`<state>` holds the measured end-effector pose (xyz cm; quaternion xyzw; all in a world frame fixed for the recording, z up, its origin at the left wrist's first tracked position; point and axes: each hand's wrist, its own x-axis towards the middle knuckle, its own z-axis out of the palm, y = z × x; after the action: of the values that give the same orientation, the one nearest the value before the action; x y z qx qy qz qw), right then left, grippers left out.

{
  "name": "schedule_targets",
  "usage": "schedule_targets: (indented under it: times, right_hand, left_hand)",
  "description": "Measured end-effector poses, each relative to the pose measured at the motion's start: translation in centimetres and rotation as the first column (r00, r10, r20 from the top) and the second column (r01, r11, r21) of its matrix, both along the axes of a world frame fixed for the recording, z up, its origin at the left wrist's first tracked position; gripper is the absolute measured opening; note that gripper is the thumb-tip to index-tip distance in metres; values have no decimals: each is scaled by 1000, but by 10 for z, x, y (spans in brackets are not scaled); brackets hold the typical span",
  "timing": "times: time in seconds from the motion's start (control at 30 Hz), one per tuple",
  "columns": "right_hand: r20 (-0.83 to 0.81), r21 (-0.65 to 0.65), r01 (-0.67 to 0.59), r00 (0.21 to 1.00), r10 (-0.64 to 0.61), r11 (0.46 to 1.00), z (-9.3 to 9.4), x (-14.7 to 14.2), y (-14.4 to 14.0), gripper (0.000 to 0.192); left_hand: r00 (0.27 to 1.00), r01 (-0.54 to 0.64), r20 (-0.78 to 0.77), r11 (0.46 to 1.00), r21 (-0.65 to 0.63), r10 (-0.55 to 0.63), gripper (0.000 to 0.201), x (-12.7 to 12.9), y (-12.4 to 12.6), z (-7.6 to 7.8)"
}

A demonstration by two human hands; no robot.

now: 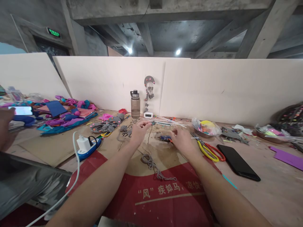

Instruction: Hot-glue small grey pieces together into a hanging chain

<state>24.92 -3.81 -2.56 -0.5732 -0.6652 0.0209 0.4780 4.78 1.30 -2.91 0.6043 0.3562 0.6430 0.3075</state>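
Observation:
My left hand (139, 133) pinches a small grey felt piece (153, 123) between thumb and fingertips. A strand of grey yarn (149, 138) hangs below it and runs down to a loose tangle of yarn (148, 160) on the red and brown sheet (165, 201). To the right, my right hand (183, 141) has its fingers drawn together; anything between the tips is too small to make out. Just left of those fingers lies a small dark blue patterned object (165, 138), its kind unclear. Grey felt bits (123, 128) sit left of my left hand.
Red- and yellow-handled scissors (210, 151) and a black phone (238, 162) lie at right. A water bottle (135, 105), small digital clock (148, 115) and hanging felt moon ornament (149, 88) are behind. At left are a power strip (88, 149), coloured fabric (71, 118) and another person's hand (6, 126).

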Motion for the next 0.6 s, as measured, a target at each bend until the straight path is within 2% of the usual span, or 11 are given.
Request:
schedule_targets:
  times: [0.07,0.13,0.23,0.3,0.37,0.43,0.5,0.6]
  right_hand:
    - [-213,3,-164,964,161,986,1,-22,-6,17]
    - [-488,15,-371,808,331,928,-1,-43,-9,28]
    - [-748,60,-516,543,381,854,-7,-64,-9,41]
    - [-799,81,-511,480,362,856,-8,-67,-8,41]
    - [-775,73,-458,533,339,886,-8,-64,-6,34]
    - [-690,44,-390,654,310,920,-7,-58,-5,23]
    - [-591,19,-329,758,276,944,-6,-52,-6,15]
    - [-478,25,-254,846,235,967,-3,-47,-7,12]
  left_hand:
    - [993,-40,-111,994,97,51,15,4,-9,3]
    - [981,-26,-183,984,176,59,14,9,-18,6]
    - [977,13,-210,978,210,32,13,16,-28,8]
    - [986,17,-167,986,168,11,13,20,-32,7]
    - [995,44,-88,997,66,-38,15,23,-32,6]
    - [992,127,17,990,-63,-126,18,25,-31,4]
    - [964,247,143,954,-169,-224,21,27,-29,2]
    - [892,404,323,876,-262,-315,24,28,-29,2]
